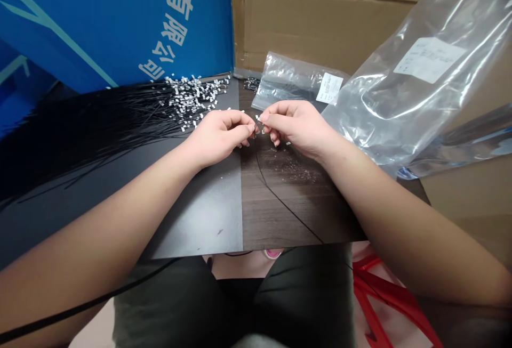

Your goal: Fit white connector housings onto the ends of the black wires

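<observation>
My left hand (pixel 219 136) and my right hand (pixel 294 124) meet fingertip to fingertip above the dark wooden table (pixel 276 215). The left hand pinches the end of a thin black wire (pixel 280 199), which curves down across the table toward its front edge. My right hand pinches a tiny white connector (pixel 259 119) right at the wire's tip. Both hands are closed in pinches. To the left lies a large bundle of black wires (pixel 88 124) whose ends carry small white connectors (pixel 192 100).
A grey mat (pixel 200 215) covers the table's left part. A blue box (pixel 112 17) and a cardboard box (pixel 320 17) stand behind. Clear plastic bags (pixel 420 81) lie at the right, a smaller bag (pixel 292 79) behind the hands. A red stool frame (pixel 384 305) shows below.
</observation>
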A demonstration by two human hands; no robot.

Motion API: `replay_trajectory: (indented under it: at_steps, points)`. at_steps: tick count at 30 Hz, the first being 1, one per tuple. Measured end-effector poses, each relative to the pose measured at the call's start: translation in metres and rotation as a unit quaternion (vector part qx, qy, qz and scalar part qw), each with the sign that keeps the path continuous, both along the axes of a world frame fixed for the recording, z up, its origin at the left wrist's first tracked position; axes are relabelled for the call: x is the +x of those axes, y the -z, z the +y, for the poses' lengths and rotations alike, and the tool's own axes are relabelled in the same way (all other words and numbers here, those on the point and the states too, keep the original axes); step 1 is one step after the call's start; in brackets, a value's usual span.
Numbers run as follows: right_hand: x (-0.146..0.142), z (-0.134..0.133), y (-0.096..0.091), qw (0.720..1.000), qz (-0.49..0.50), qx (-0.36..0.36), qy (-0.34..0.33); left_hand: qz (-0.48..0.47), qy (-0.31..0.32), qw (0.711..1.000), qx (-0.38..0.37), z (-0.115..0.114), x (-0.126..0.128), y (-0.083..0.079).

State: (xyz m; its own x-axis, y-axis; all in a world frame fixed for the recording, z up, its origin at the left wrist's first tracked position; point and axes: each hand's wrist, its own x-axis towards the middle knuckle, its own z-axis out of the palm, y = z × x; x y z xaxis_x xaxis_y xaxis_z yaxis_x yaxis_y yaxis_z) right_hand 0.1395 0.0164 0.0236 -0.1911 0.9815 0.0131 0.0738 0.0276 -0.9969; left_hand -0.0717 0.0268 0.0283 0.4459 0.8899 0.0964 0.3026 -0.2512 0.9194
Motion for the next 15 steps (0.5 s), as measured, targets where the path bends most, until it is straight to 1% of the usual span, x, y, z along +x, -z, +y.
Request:
replay_trajectory:
  at_steps: [6, 15]
  points:
    - [-0.0005, -0.0009, -0.0016, 1.0, -0.013, -0.006, -0.003, 0.038, 0.011, 0.999, 0.034, 0.0016, -0.0026, 0.0012]
    - [-0.0018, -0.0019, -0.0019, 1.0, -0.024, 0.004, 0.002, 0.009, -0.004, 1.0, 0.023, -0.0011, 0.0003, 0.0]
